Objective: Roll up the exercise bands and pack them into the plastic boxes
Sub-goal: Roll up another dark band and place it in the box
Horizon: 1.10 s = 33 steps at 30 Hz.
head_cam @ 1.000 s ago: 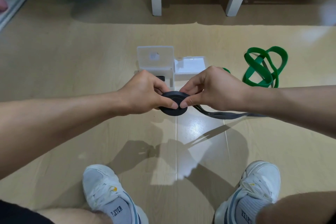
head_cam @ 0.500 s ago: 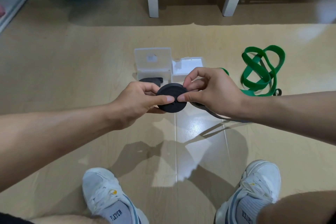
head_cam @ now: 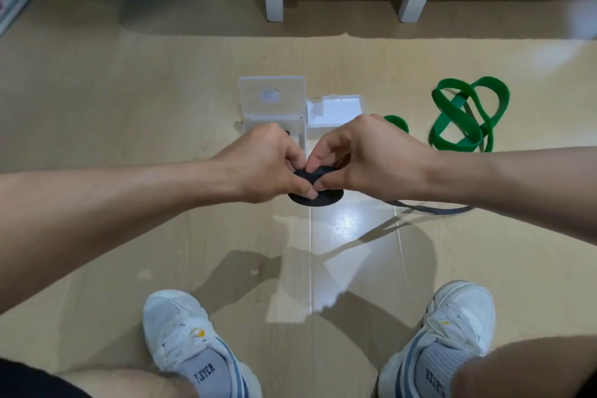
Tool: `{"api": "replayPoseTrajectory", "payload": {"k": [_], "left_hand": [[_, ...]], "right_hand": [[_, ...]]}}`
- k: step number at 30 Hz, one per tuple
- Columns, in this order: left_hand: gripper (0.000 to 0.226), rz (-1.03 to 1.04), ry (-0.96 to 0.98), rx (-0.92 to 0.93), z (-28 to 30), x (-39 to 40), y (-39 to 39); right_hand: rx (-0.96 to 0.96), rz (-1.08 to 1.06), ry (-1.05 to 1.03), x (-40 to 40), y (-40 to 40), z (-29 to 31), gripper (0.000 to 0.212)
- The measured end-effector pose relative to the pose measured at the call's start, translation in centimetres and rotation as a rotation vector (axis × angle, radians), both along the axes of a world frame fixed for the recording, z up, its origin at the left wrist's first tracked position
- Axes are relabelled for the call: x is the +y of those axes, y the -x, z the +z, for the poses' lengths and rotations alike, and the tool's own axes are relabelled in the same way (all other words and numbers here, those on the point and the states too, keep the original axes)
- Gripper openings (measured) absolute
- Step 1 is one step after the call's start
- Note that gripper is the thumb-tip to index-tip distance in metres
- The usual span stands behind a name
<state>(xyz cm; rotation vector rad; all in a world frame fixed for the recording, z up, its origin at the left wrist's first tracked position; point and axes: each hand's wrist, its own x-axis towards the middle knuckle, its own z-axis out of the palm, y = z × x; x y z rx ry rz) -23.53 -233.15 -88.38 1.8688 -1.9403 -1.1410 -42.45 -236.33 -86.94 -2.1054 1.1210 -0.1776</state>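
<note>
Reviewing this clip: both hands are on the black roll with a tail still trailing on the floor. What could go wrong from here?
1. The black roll is pinched only at its top by the left hand and right hand; a slip could let it spring loose.
2. The loose tail trails under the right forearm and may snag or wind unevenly.
3. The open boxes sit just behind the hands and could get knocked.

Matt black band roll (head_cam: 318,199); clear glossy plastic boxes (head_cam: 273,100); glossy wood-look floor (head_cam: 161,74).
</note>
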Motion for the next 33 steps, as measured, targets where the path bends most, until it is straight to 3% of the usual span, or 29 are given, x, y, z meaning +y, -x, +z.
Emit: {"api": "replayPoseTrajectory", "payload": {"k": [6, 12, 17, 21, 29, 33], "left_hand": [[0.014, 0.199, -0.136, 0.272, 0.3, -0.3, -1.2], [0.016, 0.306, -0.195, 0.486, -0.2, -0.1, -1.9], [0.015, 0.356, -0.21, 0.537, -0.8, 0.0, -2.5], [0.017, 0.304, -0.247, 0.49, -1.2, 0.1, -2.4], [0.024, -0.03, -0.011, 0.035, -0.2, 0.1, -0.1], [0.019, -0.03, -0.005, 0.049, -0.2, -0.1, -0.3]], "right_hand": [[-0.301, -0.134, -0.176, -0.8, 1.1, -0.3, 0.02], [-0.372, -0.174, -0.186, -1.3, 1.6, -0.5, 0.027], [-0.281, -0.21, -0.117, -1.3, 2.1, -1.1, 0.025], [-0.17, -0.213, -0.096, -0.8, 1.9, -1.3, 0.018], [0.02, 0.022, 0.017, 0.2, 0.3, -0.3, 0.01], [-0.028, 0.014, -0.017, 0.2, 0.3, -0.4, 0.011]]}}
